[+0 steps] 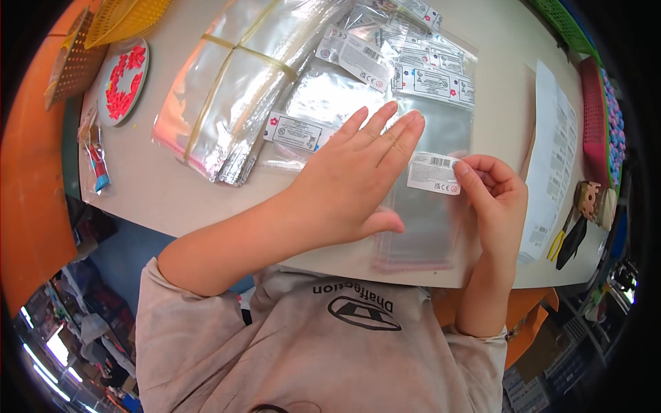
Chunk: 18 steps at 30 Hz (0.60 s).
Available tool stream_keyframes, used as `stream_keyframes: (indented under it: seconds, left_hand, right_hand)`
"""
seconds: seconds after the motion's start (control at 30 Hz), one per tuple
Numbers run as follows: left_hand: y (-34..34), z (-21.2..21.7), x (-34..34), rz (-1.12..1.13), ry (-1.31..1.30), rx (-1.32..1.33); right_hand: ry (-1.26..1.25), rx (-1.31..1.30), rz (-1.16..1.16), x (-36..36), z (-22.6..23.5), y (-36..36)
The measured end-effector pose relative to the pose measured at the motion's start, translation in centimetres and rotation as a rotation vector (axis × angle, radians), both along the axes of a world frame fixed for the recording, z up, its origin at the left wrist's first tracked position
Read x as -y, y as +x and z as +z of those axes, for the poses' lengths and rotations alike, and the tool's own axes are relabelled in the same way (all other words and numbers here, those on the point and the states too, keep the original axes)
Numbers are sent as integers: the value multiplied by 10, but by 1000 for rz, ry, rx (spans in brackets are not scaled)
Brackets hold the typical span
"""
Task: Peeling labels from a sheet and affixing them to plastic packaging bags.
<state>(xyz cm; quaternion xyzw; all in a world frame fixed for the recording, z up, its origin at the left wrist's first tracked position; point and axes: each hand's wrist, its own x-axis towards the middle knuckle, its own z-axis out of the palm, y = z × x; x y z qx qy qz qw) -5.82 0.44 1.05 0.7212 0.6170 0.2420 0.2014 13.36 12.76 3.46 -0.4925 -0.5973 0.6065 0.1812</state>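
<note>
My left hand point(354, 168) is held flat, fingers stretched out, over the clear plastic bags in the middle of the table; whether its palm touches them cannot be seen. Between the thumb and forefinger of my right hand point(499, 196) is the right edge of a small white printed label point(430, 173). That label lies over a stack of flat clear bags point(418, 237) near the table's front edge. Farther back, several bags carry white printed labels point(435, 84) with small flowers. Another printed label point(296, 131) shows left of my left hand.
A bundle of clear bags point(227, 89) tied with yellow bands lies left. Beyond it are a plate point(142, 82) of red pieces and yellow baskets point(127, 19). Printed sheets point(547, 158), black-and-yellow snips point(570, 242) and a pink basket point(593, 103) are on the right.
</note>
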Motion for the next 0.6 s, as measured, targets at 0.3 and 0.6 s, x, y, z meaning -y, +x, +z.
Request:
stream_keyframes:
  seconds: [0.3, 0.6]
  left_hand:
    - [1, 2, 0, -4, -28, -18]
    - [1, 4, -1, 1, -53, -35]
  right_hand:
    - [51, 54, -47, 8, -4, -4]
    - [105, 51, -51, 10, -6, -6]
